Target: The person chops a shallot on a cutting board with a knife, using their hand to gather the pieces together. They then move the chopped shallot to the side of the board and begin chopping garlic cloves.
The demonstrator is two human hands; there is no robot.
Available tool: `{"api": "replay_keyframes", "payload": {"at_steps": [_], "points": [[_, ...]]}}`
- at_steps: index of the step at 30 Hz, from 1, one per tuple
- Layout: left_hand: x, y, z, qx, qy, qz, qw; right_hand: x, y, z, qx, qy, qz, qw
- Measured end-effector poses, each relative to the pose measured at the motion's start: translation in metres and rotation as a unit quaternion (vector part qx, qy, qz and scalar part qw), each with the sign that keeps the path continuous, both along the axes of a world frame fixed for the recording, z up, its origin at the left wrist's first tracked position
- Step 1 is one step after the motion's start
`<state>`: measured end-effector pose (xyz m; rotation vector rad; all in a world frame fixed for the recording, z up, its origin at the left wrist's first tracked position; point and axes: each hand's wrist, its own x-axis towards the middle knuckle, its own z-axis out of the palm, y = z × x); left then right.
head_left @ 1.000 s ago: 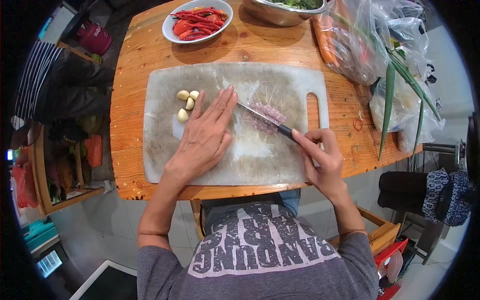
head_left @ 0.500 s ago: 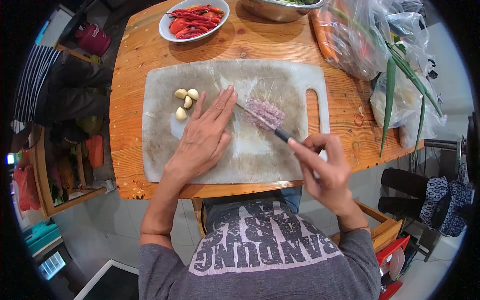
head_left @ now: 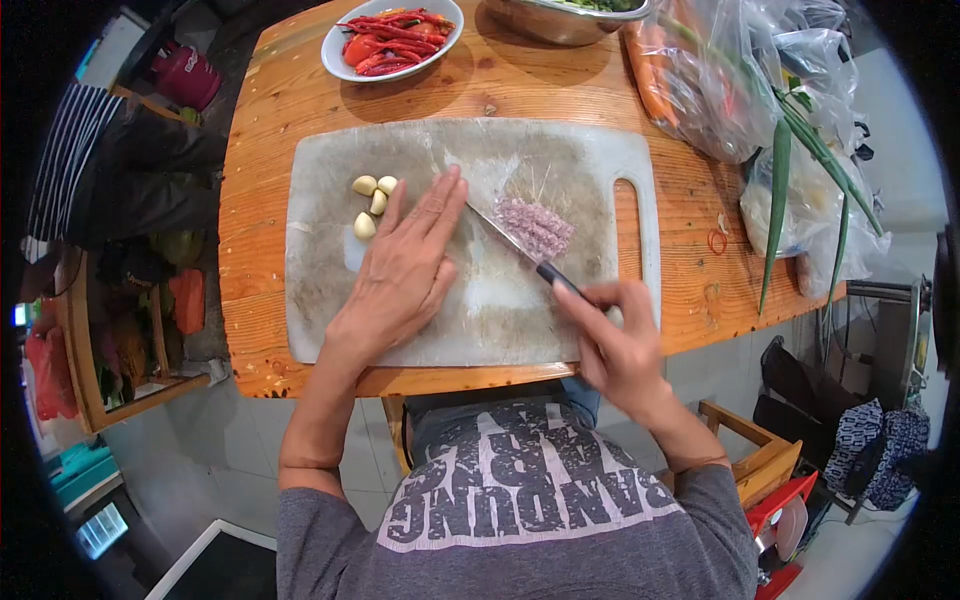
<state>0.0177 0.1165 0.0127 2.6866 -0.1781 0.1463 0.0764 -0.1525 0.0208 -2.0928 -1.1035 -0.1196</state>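
Observation:
My right hand (head_left: 618,345) is wrapped round the black handle of a knife (head_left: 515,243). Its blade slants up and left along the left edge of a small pile of finely chopped purple shallot (head_left: 536,226). With fingers stretched out, my left hand (head_left: 405,270) lies flat over the cutting board (head_left: 450,345), its fingertips close to the knife's tip. Several peeled garlic cloves (head_left: 365,226) sit on the board just left of those fingers. The worn white board has a handle slot at its right end.
A white bowl of red chillies and tomatoes (head_left: 395,42) stands at the back of the wooden table (head_left: 255,250), beside a metal bowl (head_left: 560,25) with greens. Plastic bags (head_left: 720,110) holding carrots and other vegetables lie at the right, with green spring onion leaves (head_left: 780,215) hanging over the edge.
The knife has moved left and down, off the chopped shallot to its left side. My right hand has shifted left with it; my left hand has barely moved.

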Motion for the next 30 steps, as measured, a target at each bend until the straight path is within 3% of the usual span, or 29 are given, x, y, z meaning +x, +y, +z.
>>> {"api": "replay_keyframes", "payload": {"at_steps": [8, 12, 15, 23, 30], "points": [[0.000, -0.001, -0.002, 0.002, -0.005, -0.001, 1.000, 0.005, 0.000, -0.004, 0.003, -0.003, 0.002, 1.000], [0.004, -0.005, -0.004, -0.003, -0.012, -0.005, 1.000, 0.017, -0.007, 0.024, 0.003, -0.055, -0.013, 0.998], [0.005, -0.005, -0.002, 0.027, -0.015, 0.001, 1.000, 0.023, -0.002, 0.000, -0.004, 0.008, 0.001, 1.000], [0.010, -0.006, -0.006, -0.001, -0.016, 0.004, 1.000, 0.051, -0.006, 0.030, -0.040, -0.105, 0.022, 0.993], [0.008, -0.007, -0.007, 0.009, -0.022, 0.015, 1.000, 0.037, -0.005, 0.021, -0.029, -0.059, 0.006, 0.998]]}}
